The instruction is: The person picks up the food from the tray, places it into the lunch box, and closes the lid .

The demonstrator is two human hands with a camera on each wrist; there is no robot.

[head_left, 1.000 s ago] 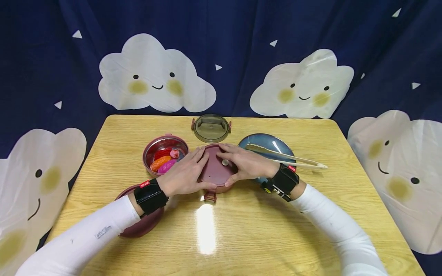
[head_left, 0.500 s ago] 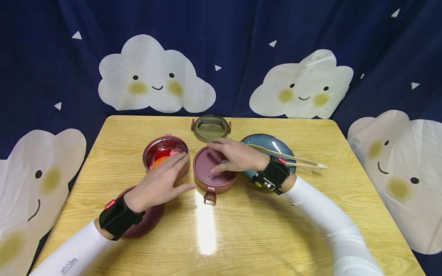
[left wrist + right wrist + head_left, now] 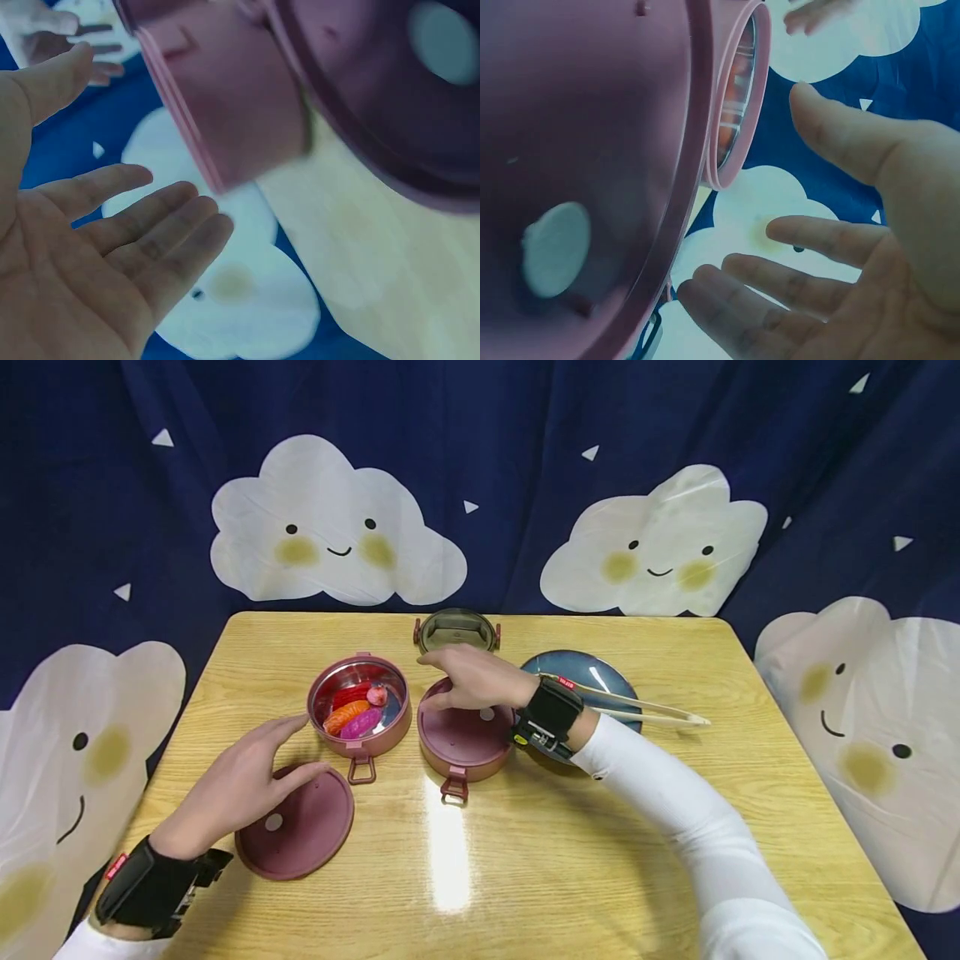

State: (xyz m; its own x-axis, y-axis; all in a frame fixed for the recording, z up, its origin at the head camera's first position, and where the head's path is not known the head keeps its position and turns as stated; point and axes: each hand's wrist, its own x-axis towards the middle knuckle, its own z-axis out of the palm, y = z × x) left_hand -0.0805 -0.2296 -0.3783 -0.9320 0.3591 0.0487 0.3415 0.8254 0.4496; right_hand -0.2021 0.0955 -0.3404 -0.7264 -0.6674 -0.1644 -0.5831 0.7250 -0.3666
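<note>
left hand spread wide above loose lid; right hand relaxed, empty, over closed container. could nudge open food bowl with a careless sweep.

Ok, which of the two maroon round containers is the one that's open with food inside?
The left container, nearest the left hand: it is uncovered, showing colourful food. The other container, below the right hand, has its lid on.
</note>
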